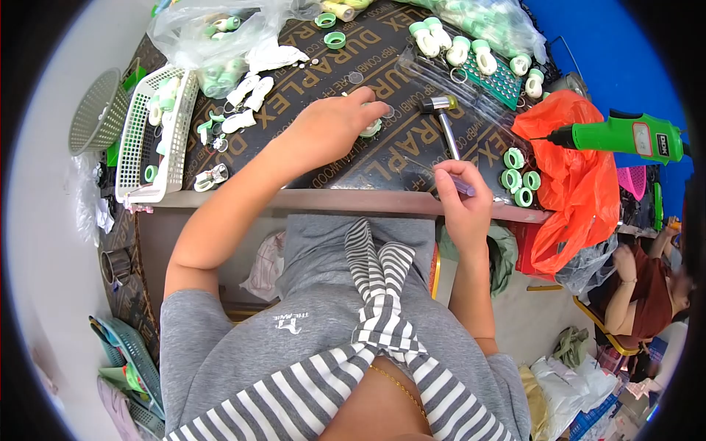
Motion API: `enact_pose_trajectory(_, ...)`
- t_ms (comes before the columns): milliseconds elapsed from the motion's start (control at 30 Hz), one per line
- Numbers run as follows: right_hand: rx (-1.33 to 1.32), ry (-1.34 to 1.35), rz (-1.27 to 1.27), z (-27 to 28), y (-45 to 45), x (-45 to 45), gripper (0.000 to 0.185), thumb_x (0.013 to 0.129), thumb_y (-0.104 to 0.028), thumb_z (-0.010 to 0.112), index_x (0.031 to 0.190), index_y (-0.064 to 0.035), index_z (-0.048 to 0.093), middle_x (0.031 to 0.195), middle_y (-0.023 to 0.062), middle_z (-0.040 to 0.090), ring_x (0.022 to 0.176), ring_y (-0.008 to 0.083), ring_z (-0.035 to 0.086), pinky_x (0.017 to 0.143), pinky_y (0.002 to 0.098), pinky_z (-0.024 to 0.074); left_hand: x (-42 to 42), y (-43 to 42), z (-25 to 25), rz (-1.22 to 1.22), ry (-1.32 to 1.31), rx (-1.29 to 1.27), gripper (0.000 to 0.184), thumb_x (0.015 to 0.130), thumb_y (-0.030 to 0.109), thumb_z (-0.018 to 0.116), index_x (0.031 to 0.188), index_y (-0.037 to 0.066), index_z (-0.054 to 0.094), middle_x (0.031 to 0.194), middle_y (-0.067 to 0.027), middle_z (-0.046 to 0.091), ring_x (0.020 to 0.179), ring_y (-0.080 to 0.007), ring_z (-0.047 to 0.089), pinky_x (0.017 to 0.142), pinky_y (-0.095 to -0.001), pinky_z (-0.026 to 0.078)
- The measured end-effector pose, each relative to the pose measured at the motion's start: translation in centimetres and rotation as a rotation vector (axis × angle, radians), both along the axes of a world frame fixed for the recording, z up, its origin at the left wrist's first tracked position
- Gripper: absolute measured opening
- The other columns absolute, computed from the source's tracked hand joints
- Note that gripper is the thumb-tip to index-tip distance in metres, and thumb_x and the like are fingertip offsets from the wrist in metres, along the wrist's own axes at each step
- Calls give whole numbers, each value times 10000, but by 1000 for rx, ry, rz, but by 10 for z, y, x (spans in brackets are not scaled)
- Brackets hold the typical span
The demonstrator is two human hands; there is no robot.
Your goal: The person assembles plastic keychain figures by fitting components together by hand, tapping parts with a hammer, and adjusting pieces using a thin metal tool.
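Note:
My left hand [334, 126] reaches over the dark printed table [309, 44], fingers bent down around a small pale green part [371, 129], which they partly cover. Near the front edge, my right hand [466, 197] is closed on a translucent purple stick-shaped object [463, 186]. Just beyond that hand lies a small hammer [441, 104], its silver handle pointing toward my fingers. Several green rings [510, 178] sit to the right of my right hand. White and green pieces [239, 121] lie to the left of my left hand.
A white basket [187, 132] of parts stands left. At the back are plastic bags [220, 44] and a green tray [500, 81]. On the right, a green power screwdriver [625, 137] extends over an orange bag [573, 176]. Another person [647, 294] sits at far right.

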State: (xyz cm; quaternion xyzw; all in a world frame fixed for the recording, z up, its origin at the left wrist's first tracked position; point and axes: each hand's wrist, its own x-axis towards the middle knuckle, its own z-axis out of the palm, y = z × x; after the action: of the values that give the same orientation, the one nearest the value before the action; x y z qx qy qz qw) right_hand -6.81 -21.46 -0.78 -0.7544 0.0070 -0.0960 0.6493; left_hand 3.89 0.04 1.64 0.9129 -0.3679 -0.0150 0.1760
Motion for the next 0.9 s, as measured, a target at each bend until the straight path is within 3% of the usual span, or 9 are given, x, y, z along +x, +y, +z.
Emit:
enact_pose_trajectory(267, 22, 22, -22, 1, 3, 3, 97, 847, -65, 624, 899, 16, 616, 702, -27, 567, 617, 30, 462, 538, 196, 372, 13, 0, 12, -96, -78, 80, 374, 752, 38, 586, 1123, 75, 558, 941, -99, 610, 858, -315, 612, 708, -406, 505)
enact_pose_trajectory(567, -21, 36, 82, 11, 9, 20, 132, 857, -104, 641, 921, 10, 629, 716, 0, 593, 618, 33, 497, 530, 191, 393, 14, -5, 18, -89, -139, 106, 248, 709, 142, 689, 923, 61, 593, 807, -101, 607, 784, -298, 618, 660, -404, 500)
enact_pose_trajectory(633, -245, -82, 147, 15, 7, 25, 150, 858, -125, 636, 934, 4, 629, 755, 57, 627, 617, 96, 561, 541, 231, 440, 15, -5, 19, -74, -145, 91, 204, 714, 167, 689, 852, 48, 596, 787, -100, 623, 828, -287, 620, 720, -387, 503)
enact_pose_trajectory(667, -245, -81, 148, 14, 6, 28, 150, 858, -125, 636, 934, 4, 629, 755, 57, 627, 617, 96, 561, 541, 231, 440, 16, -4, 19, -73, -144, 92, 204, 714, 167, 689, 852, 48, 596, 787, -100, 623, 828, -287, 620, 720, -387, 503)
enact_pose_trajectory(733, -406, -180, 245, 12, 2, 33, 175, 855, -150, 631, 952, -5, 624, 818, 108, 636, 642, 180, 606, 564, 280, 476, 18, -4, 16, -89, -171, 55, 220, 717, 184, 696, 868, 53, 606, 806, -108, 625, 873, -280, 609, 739, -386, 500)
enact_pose_trajectory(900, -498, -205, 375, 15, -7, 41, 203, 851, -161, 628, 987, -12, 614, 857, 125, 635, 690, 229, 625, 598, 309, 493, 28, -1, 4, -109, -90, -40, 259, 751, 200, 686, 931, 40, 594, 837, -123, 628, 902, -307, 598, 756, -398, 492)
